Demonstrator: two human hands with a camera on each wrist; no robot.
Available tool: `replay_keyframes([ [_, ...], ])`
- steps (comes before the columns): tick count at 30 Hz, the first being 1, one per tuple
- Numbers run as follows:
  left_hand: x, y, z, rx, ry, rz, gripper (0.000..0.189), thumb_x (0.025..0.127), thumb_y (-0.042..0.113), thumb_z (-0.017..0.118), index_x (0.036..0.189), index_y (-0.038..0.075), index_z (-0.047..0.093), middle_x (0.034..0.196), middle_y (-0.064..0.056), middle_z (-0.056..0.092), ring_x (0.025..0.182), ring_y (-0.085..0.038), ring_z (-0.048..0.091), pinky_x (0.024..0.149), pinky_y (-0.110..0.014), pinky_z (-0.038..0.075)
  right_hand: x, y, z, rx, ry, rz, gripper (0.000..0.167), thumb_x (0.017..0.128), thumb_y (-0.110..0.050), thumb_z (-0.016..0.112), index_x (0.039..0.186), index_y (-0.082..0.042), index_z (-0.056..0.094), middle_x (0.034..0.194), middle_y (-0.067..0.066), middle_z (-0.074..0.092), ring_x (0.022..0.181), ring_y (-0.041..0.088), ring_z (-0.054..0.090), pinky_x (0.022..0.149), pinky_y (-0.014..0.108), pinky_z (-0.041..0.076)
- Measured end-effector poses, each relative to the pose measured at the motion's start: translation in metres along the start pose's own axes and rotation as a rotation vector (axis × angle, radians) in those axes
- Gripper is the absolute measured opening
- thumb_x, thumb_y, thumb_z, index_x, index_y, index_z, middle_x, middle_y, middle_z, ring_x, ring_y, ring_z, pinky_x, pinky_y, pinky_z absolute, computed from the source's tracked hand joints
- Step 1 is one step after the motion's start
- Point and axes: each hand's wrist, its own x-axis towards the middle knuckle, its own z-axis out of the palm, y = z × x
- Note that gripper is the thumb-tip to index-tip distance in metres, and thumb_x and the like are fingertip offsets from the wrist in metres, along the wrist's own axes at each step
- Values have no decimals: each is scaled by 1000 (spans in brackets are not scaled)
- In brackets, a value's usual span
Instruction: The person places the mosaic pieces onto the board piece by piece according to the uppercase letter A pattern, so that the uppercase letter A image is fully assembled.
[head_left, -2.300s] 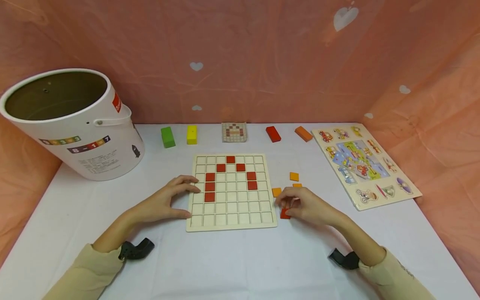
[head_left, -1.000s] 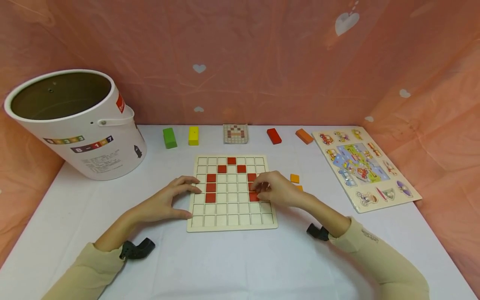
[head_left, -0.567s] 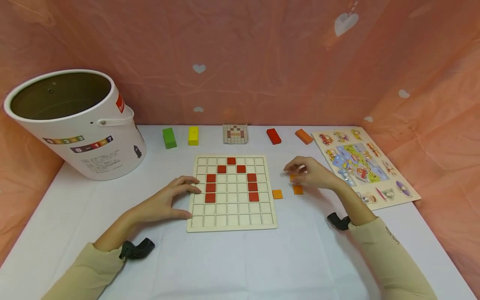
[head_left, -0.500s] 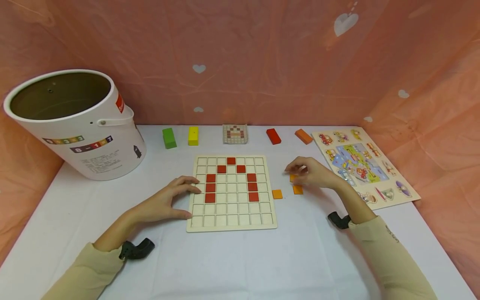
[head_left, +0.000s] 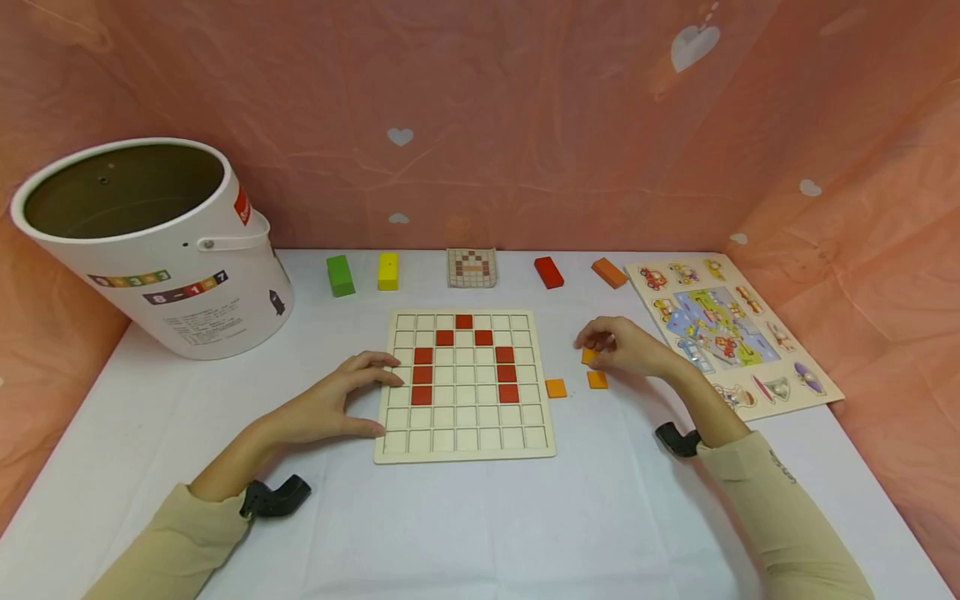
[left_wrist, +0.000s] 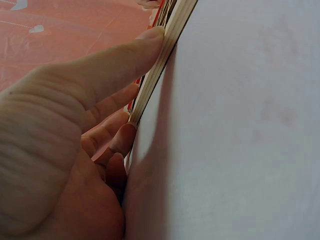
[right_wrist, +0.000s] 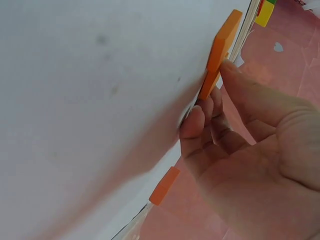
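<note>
A cream grid board [head_left: 465, 442] lies mid-table, with several red square tiles [head_left: 464, 322] in its cells forming an arch. My left hand [head_left: 330, 400] rests against its left edge, fingertips and thumb touching the rim. Right of the board, my right hand [head_left: 626, 348] has thumb and fingers at the sides of an orange square tile [head_left: 589, 356], partly hidden by the hand. Two more orange tiles lie near: one beside the board's right edge, another tile [head_left: 597, 380] just below the right hand. In the right wrist view, the nearer orange tile [right_wrist: 223, 42] stands out beyond my thumb.
A white bucket [head_left: 225, 308] stands at the left. Along the back are green [head_left: 341, 276], yellow [head_left: 387, 272], red [head_left: 549, 272] and orange [head_left: 609, 272] blocks, plus a small pattern card [head_left: 472, 268]. A picture puzzle board [head_left: 750, 398] lies at the right.
My right hand took a red tile from beside the board and set it in the right column. It then moved right to the orange tile. My left hand has stayed put.
</note>
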Motion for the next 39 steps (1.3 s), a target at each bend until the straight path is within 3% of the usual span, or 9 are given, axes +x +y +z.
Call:
replay_keyframes([
  [8,0,-1,0,4,-1,-1,55,78,26,87,126,20,62,150,-5,37,144,-33,24,113,-62,20,6,-5,0,-17,42,-21,19,82,9,73,100,4,68,95,11,65,84,25,54,73,26,46],
  [14,-1,-1,0,8,3,-4,54,77,25,87,125,19,62,149,-5,38,143,-34,25,113,-63,20,37,-35,12,87,39,-73,15,86,0,74,100,4,71,93,11,67,74,22,53,63,24,46],
  [21,0,-1,0,1,5,3,54,77,24,87,125,18,62,149,-6,38,143,-34,24,113,-63,19,88,-90,43,154,-156,-174,15,92,2,67,106,5,71,94,9,68,76,23,58,68,27,51],
  [25,1,-2,0,3,1,2,54,78,25,87,126,19,62,150,-6,37,144,-34,23,113,-64,18,108,-109,60,167,-267,-205,16,91,7,66,106,8,70,94,10,66,78,20,58,71,26,52],
  [29,2,-2,-1,8,4,2,55,77,26,87,126,20,62,150,-6,38,144,-34,24,113,-65,18,118,-118,73,184,-350,-206,12,89,9,66,101,8,69,87,11,64,76,19,57,72,27,53],
  [33,2,-3,0,11,5,-1,55,77,26,87,126,20,62,150,-6,38,143,-35,24,113,-65,18,121,-120,83,218,-414,-187,13,89,13,64,100,11,69,77,11,58,64,25,60,65,32,57],
  [39,2,-3,1,6,6,2,55,77,25,87,126,19,62,150,-6,38,144,-35,24,113,-65,18,120,-121,89,150,-406,-195,14,88,13,65,100,9,68,78,10,60,66,17,57,66,28,55],
])
